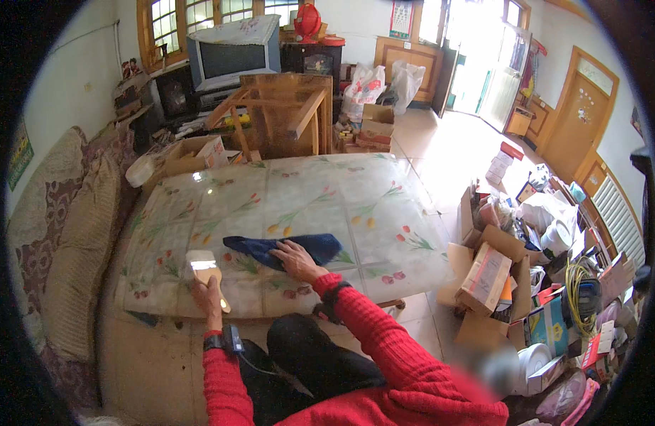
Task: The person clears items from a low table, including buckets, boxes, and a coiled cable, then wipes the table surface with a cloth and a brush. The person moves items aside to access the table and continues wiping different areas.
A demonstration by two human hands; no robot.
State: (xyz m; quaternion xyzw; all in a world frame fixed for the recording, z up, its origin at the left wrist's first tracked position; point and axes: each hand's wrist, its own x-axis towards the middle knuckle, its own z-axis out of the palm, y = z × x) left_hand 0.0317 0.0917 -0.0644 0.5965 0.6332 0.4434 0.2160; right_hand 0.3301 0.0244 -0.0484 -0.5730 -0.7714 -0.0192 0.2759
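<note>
In front of me is a table [316, 207] under a glossy cover printed with tulips. My left hand [207, 295] grips the wooden handle of a flat paintbrush [204, 264], its pale bristles pointing away from me near the table's front left. A dark blue cloth [258, 249] lies bunched across the middle of the tabletop. On the cloth rests my right hand [297, 262], palm down with the fingers over the fabric; whether they pinch it is hard to tell. Both sleeves are red knit, with a dark band at each wrist.
Open cardboard boxes [484, 277], bags and white tubs crowd the floor at right. A sofa [82, 255] with cushions runs along the left. Beyond the table stand an upturned wooden table or stool [284, 114], a television [234, 58] and plastic bags [364, 90].
</note>
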